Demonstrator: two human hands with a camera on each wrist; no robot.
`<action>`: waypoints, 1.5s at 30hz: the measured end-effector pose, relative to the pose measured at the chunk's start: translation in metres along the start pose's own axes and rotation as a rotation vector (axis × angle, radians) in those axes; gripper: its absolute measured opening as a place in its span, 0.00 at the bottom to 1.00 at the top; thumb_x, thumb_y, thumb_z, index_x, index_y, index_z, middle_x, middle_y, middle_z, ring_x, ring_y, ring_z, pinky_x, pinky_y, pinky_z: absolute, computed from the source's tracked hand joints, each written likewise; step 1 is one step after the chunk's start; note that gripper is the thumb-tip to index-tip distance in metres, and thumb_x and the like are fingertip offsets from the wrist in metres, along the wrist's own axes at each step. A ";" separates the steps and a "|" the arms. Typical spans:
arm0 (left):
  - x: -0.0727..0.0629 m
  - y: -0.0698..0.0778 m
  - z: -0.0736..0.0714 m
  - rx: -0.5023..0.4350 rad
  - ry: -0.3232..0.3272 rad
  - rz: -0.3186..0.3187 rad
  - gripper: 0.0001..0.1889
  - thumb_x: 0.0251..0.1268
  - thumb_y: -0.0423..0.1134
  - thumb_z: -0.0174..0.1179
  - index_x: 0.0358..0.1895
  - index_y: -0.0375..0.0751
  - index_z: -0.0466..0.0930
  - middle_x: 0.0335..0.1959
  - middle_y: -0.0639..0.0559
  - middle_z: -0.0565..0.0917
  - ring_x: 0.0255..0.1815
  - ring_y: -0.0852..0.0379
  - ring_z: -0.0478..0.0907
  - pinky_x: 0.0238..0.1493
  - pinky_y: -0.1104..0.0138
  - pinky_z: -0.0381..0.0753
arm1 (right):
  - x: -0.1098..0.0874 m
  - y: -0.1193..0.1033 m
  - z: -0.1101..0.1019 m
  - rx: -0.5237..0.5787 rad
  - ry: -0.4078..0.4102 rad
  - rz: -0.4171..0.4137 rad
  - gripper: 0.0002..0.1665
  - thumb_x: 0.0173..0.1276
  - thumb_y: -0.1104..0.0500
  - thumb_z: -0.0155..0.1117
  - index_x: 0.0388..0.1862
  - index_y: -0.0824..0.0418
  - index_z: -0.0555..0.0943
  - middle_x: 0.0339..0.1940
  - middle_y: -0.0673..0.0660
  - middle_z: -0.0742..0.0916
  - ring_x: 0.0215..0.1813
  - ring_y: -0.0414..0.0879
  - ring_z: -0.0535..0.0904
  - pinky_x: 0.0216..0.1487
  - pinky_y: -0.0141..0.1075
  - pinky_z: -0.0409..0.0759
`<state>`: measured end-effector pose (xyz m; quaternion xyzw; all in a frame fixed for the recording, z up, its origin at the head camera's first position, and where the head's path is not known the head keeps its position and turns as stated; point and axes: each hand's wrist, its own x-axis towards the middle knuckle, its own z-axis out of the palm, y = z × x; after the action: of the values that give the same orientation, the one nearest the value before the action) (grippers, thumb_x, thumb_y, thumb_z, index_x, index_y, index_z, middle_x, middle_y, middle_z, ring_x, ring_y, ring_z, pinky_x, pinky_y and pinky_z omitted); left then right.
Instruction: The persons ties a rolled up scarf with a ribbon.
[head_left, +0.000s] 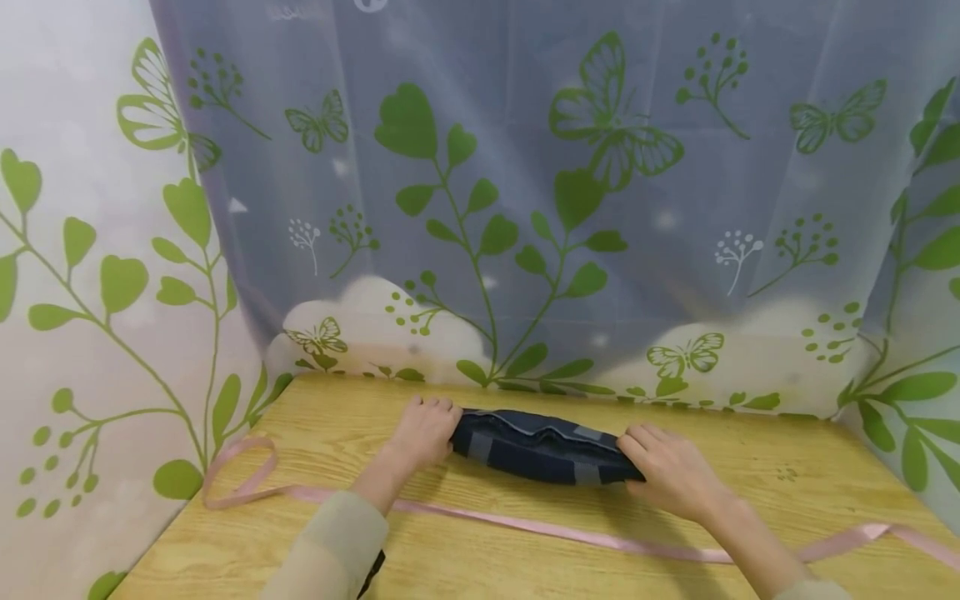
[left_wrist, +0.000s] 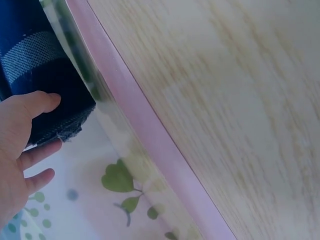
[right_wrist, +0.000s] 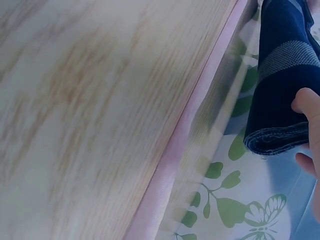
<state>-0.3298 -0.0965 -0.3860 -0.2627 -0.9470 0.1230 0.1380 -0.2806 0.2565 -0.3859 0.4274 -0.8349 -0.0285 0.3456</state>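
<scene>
Both hands hold a rolled dark-blue cloth (head_left: 525, 458) with lighter grey bands, one hand at each end. My left hand (head_left: 426, 431) grips its left end, thumb on the near face; the left wrist view shows a frayed edge on the cloth (left_wrist: 55, 75) there. At the other end my right hand (head_left: 667, 467) pinches the cloth, whose layered, coiled edge shows in the right wrist view (right_wrist: 280, 100). Along the top, the cloth's layers part slightly in a wavy fold. A pink ribbon (head_left: 525, 523) lies stretched on the table, nearer to me than the cloth.
The wood-grain table (head_left: 465, 575) runs back to a blue-grey curtain (head_left: 525, 250) printed with green leaves and butterflies. On the left, the ribbon ends in a loose loop (head_left: 240, 496); on the right it twists upward past my forearm. Printed sheeting (head_left: 82, 375) borders the left side.
</scene>
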 end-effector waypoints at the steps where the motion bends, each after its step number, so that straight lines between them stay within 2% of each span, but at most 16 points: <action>1: 0.000 0.000 0.000 0.001 0.002 0.001 0.23 0.54 0.48 0.66 0.52 0.44 0.76 0.44 0.50 0.78 0.45 0.52 0.75 0.43 0.58 0.71 | 0.000 0.000 -0.001 0.002 0.002 -0.001 0.33 0.26 0.56 0.81 0.33 0.60 0.74 0.32 0.53 0.77 0.31 0.46 0.74 0.27 0.38 0.76; 6: 0.000 -0.002 -0.001 -0.004 0.013 0.004 0.24 0.53 0.48 0.66 0.54 0.44 0.75 0.44 0.49 0.78 0.45 0.52 0.75 0.44 0.58 0.71 | 0.001 -0.003 -0.003 0.015 0.036 -0.020 0.35 0.24 0.56 0.82 0.34 0.60 0.74 0.33 0.53 0.77 0.32 0.46 0.74 0.27 0.37 0.76; 14: 0.001 -0.004 -0.005 -0.031 0.046 0.003 0.26 0.53 0.47 0.67 0.56 0.45 0.74 0.47 0.48 0.77 0.47 0.50 0.76 0.47 0.56 0.71 | 0.001 -0.007 -0.008 0.037 0.127 -0.071 0.33 0.23 0.59 0.79 0.33 0.61 0.74 0.32 0.53 0.76 0.31 0.45 0.72 0.24 0.35 0.73; 19: 0.001 -0.004 -0.006 -0.039 0.082 0.001 0.26 0.51 0.48 0.68 0.54 0.45 0.75 0.45 0.48 0.77 0.48 0.49 0.75 0.47 0.55 0.71 | 0.000 -0.011 -0.012 0.033 0.127 -0.078 0.35 0.23 0.57 0.80 0.35 0.62 0.73 0.33 0.54 0.76 0.32 0.46 0.74 0.27 0.36 0.75; 25: 0.000 -0.005 -0.004 -0.037 0.087 0.014 0.26 0.50 0.49 0.69 0.53 0.46 0.74 0.44 0.48 0.76 0.47 0.48 0.75 0.46 0.55 0.71 | 0.003 -0.019 -0.020 0.024 0.152 -0.104 0.36 0.23 0.56 0.80 0.35 0.63 0.74 0.33 0.54 0.77 0.32 0.47 0.75 0.25 0.37 0.76; 31: 0.000 -0.007 -0.004 -0.002 0.131 0.034 0.25 0.49 0.48 0.69 0.51 0.45 0.75 0.43 0.48 0.77 0.47 0.48 0.75 0.46 0.56 0.71 | 0.005 -0.028 -0.025 0.028 0.170 -0.101 0.35 0.23 0.56 0.78 0.35 0.63 0.74 0.33 0.54 0.78 0.32 0.47 0.76 0.28 0.38 0.77; 39: 0.001 -0.007 -0.006 0.056 0.126 0.050 0.24 0.51 0.50 0.67 0.51 0.46 0.76 0.44 0.49 0.78 0.48 0.49 0.74 0.46 0.57 0.70 | 0.004 -0.032 -0.027 0.036 0.170 -0.085 0.37 0.21 0.56 0.80 0.35 0.63 0.75 0.33 0.56 0.79 0.33 0.49 0.76 0.29 0.41 0.76; 42: 0.001 -0.006 -0.006 0.083 0.151 0.056 0.23 0.51 0.51 0.67 0.50 0.46 0.77 0.44 0.49 0.79 0.47 0.50 0.75 0.46 0.57 0.70 | 0.004 -0.033 -0.027 0.045 0.180 -0.089 0.33 0.25 0.57 0.78 0.35 0.63 0.75 0.33 0.56 0.79 0.33 0.49 0.76 0.30 0.41 0.76; 45: 0.001 -0.006 -0.006 0.096 0.181 0.063 0.23 0.50 0.51 0.68 0.49 0.46 0.78 0.43 0.49 0.79 0.46 0.50 0.76 0.46 0.57 0.70 | 0.004 -0.035 -0.028 0.060 0.206 -0.097 0.22 0.41 0.55 0.70 0.35 0.63 0.76 0.33 0.55 0.79 0.33 0.49 0.76 0.31 0.42 0.75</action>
<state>-0.3314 -0.0998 -0.3788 -0.2954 -0.9150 0.1482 0.2315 -0.2410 0.2383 -0.3740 0.4782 -0.7738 0.0241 0.4147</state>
